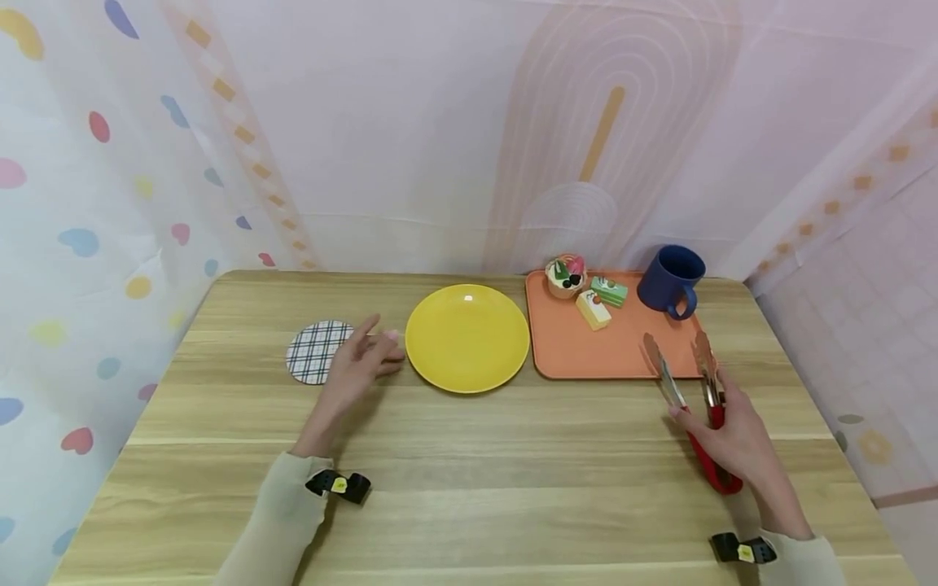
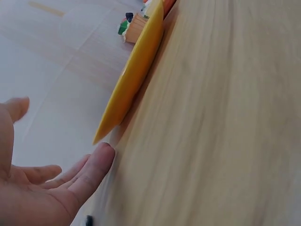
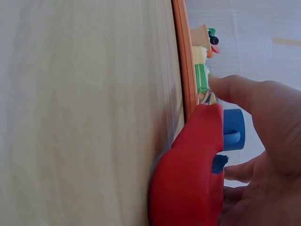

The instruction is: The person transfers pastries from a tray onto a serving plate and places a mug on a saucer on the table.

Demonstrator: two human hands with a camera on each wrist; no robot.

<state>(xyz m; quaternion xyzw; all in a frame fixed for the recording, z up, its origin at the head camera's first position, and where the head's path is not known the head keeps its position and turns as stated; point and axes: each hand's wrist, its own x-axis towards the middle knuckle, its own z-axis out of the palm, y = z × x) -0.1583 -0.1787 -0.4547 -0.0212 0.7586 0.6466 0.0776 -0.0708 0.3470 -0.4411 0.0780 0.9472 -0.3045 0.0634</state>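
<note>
My right hand (image 1: 740, 435) holds a pair of red-handled tongs (image 1: 705, 462), with the thumb at one arm and the fingers at the other. The tongs' arms stand spread, their brownish tips over the front right of an orange tray (image 1: 601, 358). Filling the lower middle of the right wrist view is the tongs' red handle (image 3: 186, 183). My left hand (image 1: 355, 366) hovers beside the yellow plate (image 1: 467, 338), fingers loosely extended and holding nothing. In the left wrist view its fingertips come close to the rim of the plate (image 2: 134, 70); contact cannot be told.
On the tray are a fruit-topped cupcake (image 1: 566, 278), a green cake slice (image 1: 609, 290), a yellow cake slice (image 1: 593, 310) and a dark blue mug (image 1: 670, 277). A round checked coaster (image 1: 311, 354) lies partly behind my left hand. Patterned cloth (image 1: 410, 146) hangs behind the wooden table (image 1: 506, 488).
</note>
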